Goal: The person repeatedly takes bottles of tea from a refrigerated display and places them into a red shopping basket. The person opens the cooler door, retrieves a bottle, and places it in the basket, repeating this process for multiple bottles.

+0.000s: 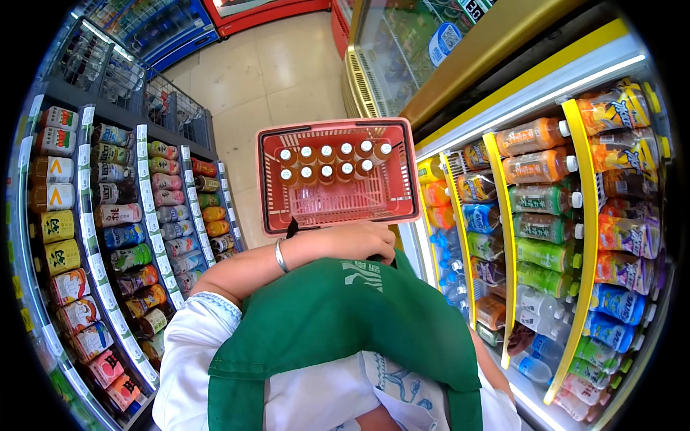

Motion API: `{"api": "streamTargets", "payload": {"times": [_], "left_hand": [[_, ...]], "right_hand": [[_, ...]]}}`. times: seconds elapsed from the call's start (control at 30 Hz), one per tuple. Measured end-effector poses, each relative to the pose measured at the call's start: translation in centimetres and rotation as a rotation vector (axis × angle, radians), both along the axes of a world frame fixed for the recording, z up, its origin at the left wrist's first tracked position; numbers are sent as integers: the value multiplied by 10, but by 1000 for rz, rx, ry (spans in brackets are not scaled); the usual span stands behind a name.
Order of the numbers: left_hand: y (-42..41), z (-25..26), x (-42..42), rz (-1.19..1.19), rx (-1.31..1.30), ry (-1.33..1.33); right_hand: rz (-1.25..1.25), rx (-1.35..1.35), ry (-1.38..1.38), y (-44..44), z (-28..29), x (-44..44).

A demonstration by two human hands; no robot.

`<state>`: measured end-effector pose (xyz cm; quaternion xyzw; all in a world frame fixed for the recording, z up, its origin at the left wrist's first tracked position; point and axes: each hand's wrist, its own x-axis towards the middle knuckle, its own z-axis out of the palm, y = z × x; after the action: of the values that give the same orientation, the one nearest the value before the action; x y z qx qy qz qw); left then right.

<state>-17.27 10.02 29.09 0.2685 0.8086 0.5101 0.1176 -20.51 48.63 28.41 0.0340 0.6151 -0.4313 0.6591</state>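
My left forearm, with a silver bangle [280, 255] at the wrist, lies across the front of my green apron [334, 318]. The fingers of my left hand [369, 242] are curled down against the apron; their tips and whatever they may hold are hidden. Just beyond that hand is a red plastic shopping basket [337, 219], its near rim right by my forearm. Two rows of white-capped bottles [326, 155] with amber contents stand upright along the basket's far side. Only part of my right arm [493, 366] shows at the lower right, and my right hand is out of view.
Shelves of bottled and canned drinks [118, 215] run along my left. At my right, a lit cooler [544, 199] with yellow shelf edges holds many bottles. A gold-framed glass door [399, 54] stands ahead right. Wire racks [129, 81] and tiled floor [269, 70] lie ahead.
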Motion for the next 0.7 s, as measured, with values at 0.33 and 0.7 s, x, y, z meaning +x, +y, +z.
{"api": "streamTargets", "payload": {"times": [0.33, 0.7], "left_hand": [[47, -6, -22, -238, -315, -95], [62, -14, -27, -294, 29, -299]], "right_hand": [[56, -73, 40, 33, -43, 6], [-17, -120, 3, 49, -64, 26]]}}
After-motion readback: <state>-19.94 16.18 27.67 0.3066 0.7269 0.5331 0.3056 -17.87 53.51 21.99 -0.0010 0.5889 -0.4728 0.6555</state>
